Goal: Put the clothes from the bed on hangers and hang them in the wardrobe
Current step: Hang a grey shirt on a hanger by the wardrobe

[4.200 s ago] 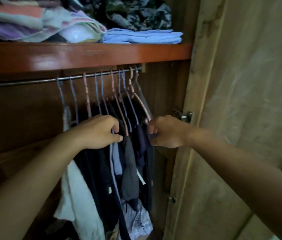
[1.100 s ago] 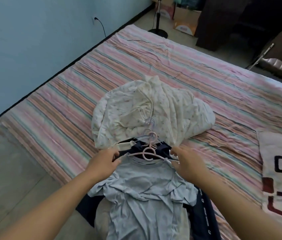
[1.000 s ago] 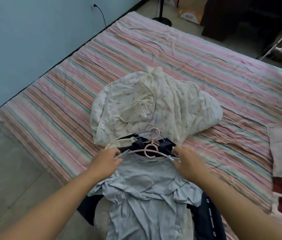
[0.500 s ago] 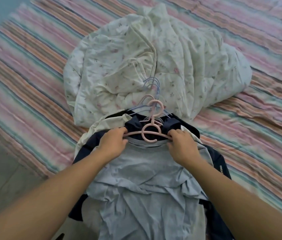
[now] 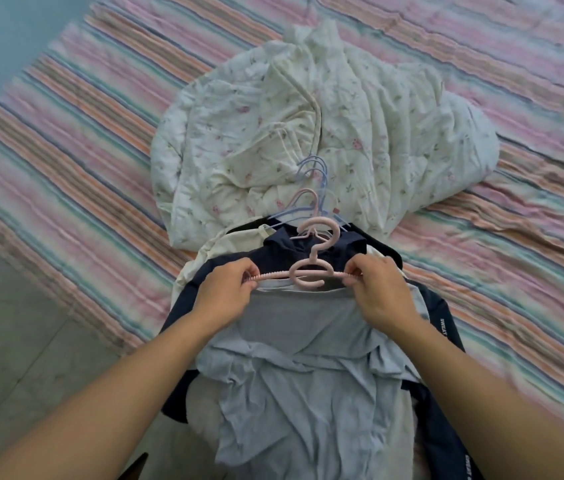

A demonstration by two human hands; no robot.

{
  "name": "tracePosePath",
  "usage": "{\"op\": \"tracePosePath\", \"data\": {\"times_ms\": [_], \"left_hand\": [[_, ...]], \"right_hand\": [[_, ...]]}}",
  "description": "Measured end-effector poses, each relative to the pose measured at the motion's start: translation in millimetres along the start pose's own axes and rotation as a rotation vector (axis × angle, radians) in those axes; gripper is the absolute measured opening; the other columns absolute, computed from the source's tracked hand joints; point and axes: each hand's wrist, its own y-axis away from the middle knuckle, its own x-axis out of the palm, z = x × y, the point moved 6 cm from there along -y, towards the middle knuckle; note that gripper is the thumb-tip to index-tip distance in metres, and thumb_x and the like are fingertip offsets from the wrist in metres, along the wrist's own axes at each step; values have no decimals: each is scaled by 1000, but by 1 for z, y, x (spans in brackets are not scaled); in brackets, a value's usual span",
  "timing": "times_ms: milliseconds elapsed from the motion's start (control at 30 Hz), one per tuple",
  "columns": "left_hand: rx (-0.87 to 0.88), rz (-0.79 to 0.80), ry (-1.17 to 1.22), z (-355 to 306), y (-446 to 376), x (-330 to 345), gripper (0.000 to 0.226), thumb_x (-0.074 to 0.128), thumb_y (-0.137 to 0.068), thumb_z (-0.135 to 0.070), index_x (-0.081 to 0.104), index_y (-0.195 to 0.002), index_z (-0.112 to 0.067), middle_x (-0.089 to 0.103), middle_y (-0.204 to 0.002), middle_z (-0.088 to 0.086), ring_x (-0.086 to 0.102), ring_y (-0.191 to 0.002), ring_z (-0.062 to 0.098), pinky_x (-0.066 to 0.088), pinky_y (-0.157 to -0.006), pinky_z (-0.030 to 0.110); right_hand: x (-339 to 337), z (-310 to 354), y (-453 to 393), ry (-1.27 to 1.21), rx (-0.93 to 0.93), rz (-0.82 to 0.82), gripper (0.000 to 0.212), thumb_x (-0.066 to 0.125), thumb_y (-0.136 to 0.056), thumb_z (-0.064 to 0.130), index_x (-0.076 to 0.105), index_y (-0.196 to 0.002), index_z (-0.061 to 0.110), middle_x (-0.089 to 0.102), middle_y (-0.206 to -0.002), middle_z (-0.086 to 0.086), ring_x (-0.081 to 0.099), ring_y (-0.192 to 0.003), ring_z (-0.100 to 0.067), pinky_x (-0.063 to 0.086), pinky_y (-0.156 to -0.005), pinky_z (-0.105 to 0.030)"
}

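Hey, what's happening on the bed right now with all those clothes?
A person is working a pink hanger into the neck of a light blue shirt lying on top of a clothes pile at the edge of the striped bed. The left hand grips one arm of the hanger and the right hand grips the other. More blue and pink hangers lie just beyond, against a crumpled floral quilt. A navy garment sits under the shirt. Nothing here is lifted yet.

Hanger on shirt atop clothes pile; quilt behind, on bed.
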Motion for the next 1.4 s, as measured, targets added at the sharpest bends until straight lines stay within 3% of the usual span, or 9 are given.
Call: {"op": "tracePosePath", "data": {"times_ms": [167,300,433,667,833,1033,1167,1300,1400], "left_hand": [[42,-73,15,-18,47,-42,9,67,-89,-19,64,-94,-24,61,-84,-8,58,-85,20,49,-79,39],[79,-148,49,-28,96,-78,5,64,-91,-19,63,-94,-22,64,-88,-2,58,-88,24,48,-79,38],[134,-232,67,-33,154,-115,9,63,-92,-18,58,-89,-25,59,-80,-8,56,-78,17,45,-69,35],[129,-385,115,-18,270,-184,9,62,-93,-20,57,-87,-24,59,-76,-7,57,-73,19,50,-70,40],[110,-475,156,2,366,-222,28,62,-93,-16,47,-75,-31,56,-71,-8,54,-65,10,37,-57,27],[78,-605,183,24,464,-274,7,62,-95,-20,60,-95,-26,64,-82,-11,62,-77,12,53,-71,34],[84,-738,155,38,532,-308,4,62,-95,-27,63,-94,-23,64,-77,-11,61,-70,10,51,-64,33],[60,-843,174,49,598,-332,7,63,-93,-31,62,-89,-25,62,-71,-11,58,-64,7,41,-54,25],[23,-888,223,57,637,-347,7,63,-93,-30,63,-88,-26,62,-73,-9,59,-67,9,49,-60,32]], "right_hand": [[-45,39,37,-51,-4,-52,3,63,-94,19,63,-93,21,52,-79,10,48,-83,-19,35,-66,-34],[-80,75,73,-50,-54,-103,2,65,-92,19,65,-91,19,61,-84,2,54,-84,-22,41,-70,-35],[-109,112,115,-77,-117,-178,2,66,-92,17,65,-92,18,60,-84,3,53,-84,-20,41,-72,-34],[-145,198,203,-79,-290,-231,9,62,-95,19,55,-90,22,57,-80,9,53,-75,-15,36,-64,-31],[-163,263,268,-70,-413,-204,3,59,-97,22,58,-96,19,61,-82,5,55,-75,-15,45,-69,-36],[-179,330,331,-32,-543,-160,7,54,-100,28,50,-94,28,58,-78,9,54,-70,-10,46,-65,-36],[-197,381,370,-35,-660,-165,11,56,-99,26,48,-93,30,56,-72,10,53,-63,-9,39,-55,-29],[-211,434,403,-25,-793,-140,12,57,-98,25,49,-92,30,59,-74,9,55,-64,-9,45,-57,-31],[-215,470,420,-9,-885,-93,10,59,-98,25,52,-94,29,60,-77,9,57,-67,-7,46,-59,-25]]}}
